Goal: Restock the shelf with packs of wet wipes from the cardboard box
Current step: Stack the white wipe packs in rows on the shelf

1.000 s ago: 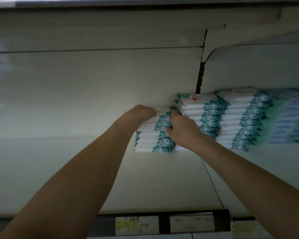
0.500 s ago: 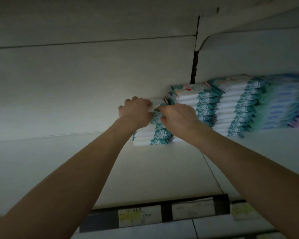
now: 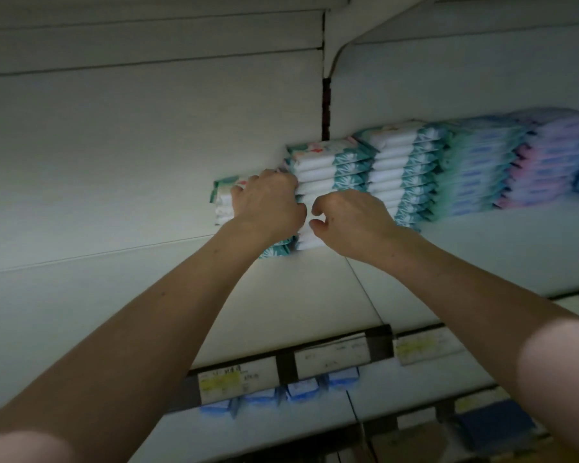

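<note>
Past the labels (image 3: 219,382) on the shelf (image 3: 281,312) edge, both arms reached deep over the bare board, since the wipes (image 3: 405,168) stood far in against the back wall (image 3: 131,162). The left hand (image 3: 268,202) curled its fingers over the top of the end stack (image 3: 224,198), apparently clamping it so the low pile would sit square and tight beside its taller neighbour (image 3: 331,168). The right hand (image 3: 351,218) hovered loosely curled at the seam between the two; whether it pinched a pack could not be told.

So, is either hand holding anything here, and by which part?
The left hand grips the leftmost stack's top packs by their front ends; the right hand holds nothing.
</note>
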Demonstrator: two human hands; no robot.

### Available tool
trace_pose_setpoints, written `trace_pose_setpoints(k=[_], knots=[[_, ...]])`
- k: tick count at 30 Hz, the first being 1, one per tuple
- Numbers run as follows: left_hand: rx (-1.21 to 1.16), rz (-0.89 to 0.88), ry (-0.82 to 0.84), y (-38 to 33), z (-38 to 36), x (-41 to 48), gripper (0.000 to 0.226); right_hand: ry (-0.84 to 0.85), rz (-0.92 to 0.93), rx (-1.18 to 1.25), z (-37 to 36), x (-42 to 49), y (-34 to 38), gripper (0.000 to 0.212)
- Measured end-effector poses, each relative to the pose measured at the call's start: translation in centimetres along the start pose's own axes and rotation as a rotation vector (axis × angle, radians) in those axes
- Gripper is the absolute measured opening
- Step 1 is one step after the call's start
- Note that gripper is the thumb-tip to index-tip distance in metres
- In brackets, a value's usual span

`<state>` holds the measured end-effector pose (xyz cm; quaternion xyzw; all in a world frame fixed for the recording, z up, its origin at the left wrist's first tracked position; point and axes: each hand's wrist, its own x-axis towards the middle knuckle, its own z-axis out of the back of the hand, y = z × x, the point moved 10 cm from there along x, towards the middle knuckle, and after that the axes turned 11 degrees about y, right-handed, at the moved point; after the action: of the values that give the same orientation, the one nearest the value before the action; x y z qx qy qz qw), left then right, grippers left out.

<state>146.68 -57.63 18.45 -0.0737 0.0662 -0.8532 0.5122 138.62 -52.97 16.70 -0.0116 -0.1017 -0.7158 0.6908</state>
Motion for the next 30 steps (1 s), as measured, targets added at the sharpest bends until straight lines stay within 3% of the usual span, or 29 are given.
trace_pose_setpoints(k=[4,14,19,23,30], knots=[[-0.012,-0.063,0.149,-4.5,-2.2,-1.0,0.036,0.013,-0.063,0.015,0.9,-2.9,-2.8,0.027],[0.035,-0.206,0.339,-14.4,-7.1,-5.2,0.025,0.161,-0.254,0.064,-0.4,-12.2,-10.3,0.027],[0.025,-0.299,0.393,-19.0,-8.6,-7.8,0.029,0.247,-0.388,0.093,-0.8,-16.5,-13.0,0.027],[0.029,-0.379,0.410,-22.2,-9.4,-9.7,0.014,0.242,-0.452,0.076,-0.2,-19.8,-14.3,0.021],[0.085,-0.481,0.424,-23.9,-11.4,-12.3,0.029,0.218,-0.643,0.077,-0.3,-25.7,-13.9,0.020]])
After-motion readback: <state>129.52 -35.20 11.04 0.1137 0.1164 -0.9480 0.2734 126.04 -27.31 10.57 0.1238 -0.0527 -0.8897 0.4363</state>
